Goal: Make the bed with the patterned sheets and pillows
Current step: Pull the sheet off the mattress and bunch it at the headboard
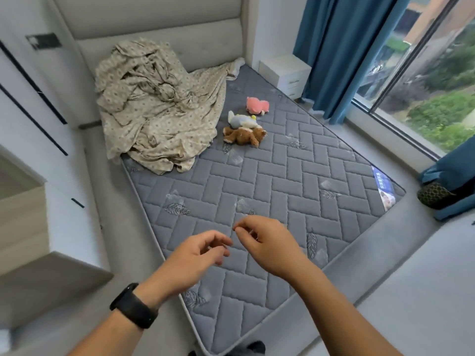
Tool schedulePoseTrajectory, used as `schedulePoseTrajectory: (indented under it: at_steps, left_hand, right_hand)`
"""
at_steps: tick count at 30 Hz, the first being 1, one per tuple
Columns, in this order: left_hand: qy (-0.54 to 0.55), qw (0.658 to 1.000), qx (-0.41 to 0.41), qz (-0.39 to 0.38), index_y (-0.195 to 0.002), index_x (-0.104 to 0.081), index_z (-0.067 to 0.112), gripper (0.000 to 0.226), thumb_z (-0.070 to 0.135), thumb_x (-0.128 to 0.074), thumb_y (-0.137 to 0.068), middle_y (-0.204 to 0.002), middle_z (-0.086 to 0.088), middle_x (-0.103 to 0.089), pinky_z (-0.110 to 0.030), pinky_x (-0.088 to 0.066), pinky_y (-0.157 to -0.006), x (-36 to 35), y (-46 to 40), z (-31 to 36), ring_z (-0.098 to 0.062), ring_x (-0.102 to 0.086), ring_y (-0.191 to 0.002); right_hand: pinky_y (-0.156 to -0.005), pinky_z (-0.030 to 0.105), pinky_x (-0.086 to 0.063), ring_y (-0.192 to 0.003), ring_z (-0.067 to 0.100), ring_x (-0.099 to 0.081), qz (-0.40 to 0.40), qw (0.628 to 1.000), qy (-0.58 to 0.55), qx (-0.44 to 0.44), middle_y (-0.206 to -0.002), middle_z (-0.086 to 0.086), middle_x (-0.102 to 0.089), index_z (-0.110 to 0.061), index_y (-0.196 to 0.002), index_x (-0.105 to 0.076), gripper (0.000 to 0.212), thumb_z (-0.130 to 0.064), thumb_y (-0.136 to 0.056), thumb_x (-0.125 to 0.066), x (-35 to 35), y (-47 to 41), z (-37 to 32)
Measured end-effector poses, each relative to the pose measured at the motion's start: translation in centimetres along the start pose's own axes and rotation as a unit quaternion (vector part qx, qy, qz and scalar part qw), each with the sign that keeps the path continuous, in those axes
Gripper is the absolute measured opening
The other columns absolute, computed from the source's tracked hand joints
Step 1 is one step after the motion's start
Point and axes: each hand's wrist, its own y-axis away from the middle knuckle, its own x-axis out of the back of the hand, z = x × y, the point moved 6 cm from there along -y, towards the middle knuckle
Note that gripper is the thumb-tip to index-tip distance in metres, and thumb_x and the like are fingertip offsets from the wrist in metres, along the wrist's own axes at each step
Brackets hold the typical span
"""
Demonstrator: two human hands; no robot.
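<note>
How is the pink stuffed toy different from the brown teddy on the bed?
The pink stuffed toy is pink and lies nearer the headboard; the brown teddy is brown and lies nearer the foot of the bed. The pink toy lies alone, apart from the others, while the teddy touches a grey and yellow toy. Both lie on the bare grey mattress, beside the crumpled patterned sheet.

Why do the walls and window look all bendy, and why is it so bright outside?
In the head view, the wide-angle lens bows straight lines near the edges, like the window frame and wardrobe. Daylight comes through the window, so the mattress is evenly lit with soft shadows. The left hand and right hand look slightly blurred.
</note>
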Motion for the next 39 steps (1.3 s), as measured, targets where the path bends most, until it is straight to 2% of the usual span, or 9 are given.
schedulePoseTrajectory:
  at_steps: [4,9,12,16,19,25,28,33,39]
  left_hand:
    - [-0.045,0.999,-0.003,0.0,-0.106,-0.07,0.023,0.02,0.01,-0.057,-0.1,-0.097,0.0,-0.074,-0.031,-0.054,-0.086,-1.2,-0.6,0.1,-0.023,-0.069,-0.089]
    - [-0.033,0.999,0.014,0.029,-0.103,-0.072,0.034,0.019,0.019,-0.061,-0.097,-0.096,0.003,-0.074,-0.026,-0.055,-0.083,-5.1,-1.0,0.0,-0.017,-0.07,-0.087]
    - [-0.025,0.997,0.033,0.07,-0.101,-0.07,0.044,0.021,0.029,-0.06,-0.091,-0.097,0.002,-0.074,-0.032,-0.056,-0.086,-6.8,-2.3,-0.4,-0.019,-0.07,-0.088]
    - [0.016,0.982,0.067,0.178,-0.099,-0.073,0.035,0.031,0.008,-0.058,-0.099,-0.095,0.003,-0.075,-0.03,-0.055,-0.083,-9.9,-4.4,1.5,-0.019,-0.071,-0.088]
    - [0.053,0.971,0.086,0.219,-0.1,-0.072,0.03,0.026,0.009,-0.056,-0.1,-0.093,0.002,-0.076,-0.03,-0.053,-0.082,-13.1,-6.6,3.8,-0.018,-0.071,-0.086]
    - [0.028,0.985,0.029,0.166,-0.106,-0.071,0.032,0.019,0.02,-0.059,-0.098,-0.099,0.003,-0.074,-0.037,-0.055,-0.094,-17.2,-10.1,8.9,-0.017,-0.07,-0.093]
    - [0.019,0.981,0.022,0.192,-0.102,-0.071,0.043,0.021,0.031,-0.058,-0.09,-0.097,0.004,-0.075,-0.033,-0.055,-0.089,-16.2,-11.1,9.0,-0.019,-0.07,-0.093]
    - [-0.024,0.984,0.027,0.172,-0.095,-0.07,0.041,0.036,0.009,-0.056,-0.099,-0.091,0.008,-0.074,-0.03,-0.052,-0.08,-18.5,-15.4,9.9,-0.01,-0.067,-0.079]
    - [-0.056,0.983,-0.055,0.167,-0.105,-0.069,0.038,0.017,0.027,-0.058,-0.099,-0.094,0.011,-0.071,-0.033,-0.055,-0.081,-23.3,-19.9,18.1,-0.017,-0.065,-0.086]
  right_hand:
    - [-0.077,0.036,-0.055,-0.086,0.005,-0.062,0.028,0.999,-0.019,0.005,-0.096,-0.017,-0.068,-0.031,-0.108,-0.069,0.019,-0.037,-0.102,-0.051,0.4,1.3,1.6]
    - [-0.075,0.036,-0.055,-0.084,0.002,-0.062,-0.03,0.999,-0.026,0.025,-0.093,-0.02,-0.066,-0.035,-0.104,-0.068,0.025,-0.047,-0.098,-0.047,0.4,1.8,5.6]
    - [-0.079,0.035,-0.055,-0.087,0.002,-0.062,-0.059,0.997,-0.025,0.05,-0.098,-0.02,-0.067,-0.035,-0.108,-0.068,0.021,-0.042,-0.101,-0.05,1.4,-0.1,8.3]
    - [-0.079,0.035,-0.053,-0.089,0.005,-0.06,-0.156,0.979,0.012,0.128,-0.1,-0.017,-0.066,-0.034,-0.111,-0.068,0.022,-0.042,-0.102,-0.049,4.4,-2.0,10.4]
    - [-0.078,0.034,-0.053,-0.088,0.006,-0.061,-0.157,0.971,0.046,0.176,-0.101,-0.015,-0.068,-0.033,-0.11,-0.069,0.02,-0.038,-0.102,-0.051,8.9,-4.1,12.1]
    - [-0.075,0.032,-0.054,-0.087,0.002,-0.062,-0.1,0.98,-0.005,0.17,-0.095,-0.02,-0.066,-0.034,-0.107,-0.067,0.021,-0.044,-0.099,-0.05,15.6,-5.6,15.6]
    - [-0.08,0.033,-0.055,-0.089,0.002,-0.062,-0.132,0.98,0.039,0.143,-0.101,-0.021,-0.065,-0.036,-0.113,-0.067,0.021,-0.043,-0.101,-0.051,16.2,-5.9,16.9]
    - [-0.085,0.027,-0.053,-0.094,0.002,-0.06,-0.21,0.97,0.085,0.091,-0.109,-0.023,-0.06,-0.041,-0.127,-0.06,0.027,-0.046,-0.102,-0.049,19.5,-4.5,21.8]
    - [-0.09,0.027,-0.051,-0.096,0.0,-0.057,-0.215,0.966,0.125,0.066,-0.116,-0.025,-0.059,-0.044,-0.13,-0.055,0.029,-0.046,-0.102,-0.047,24.2,-6.9,29.9]
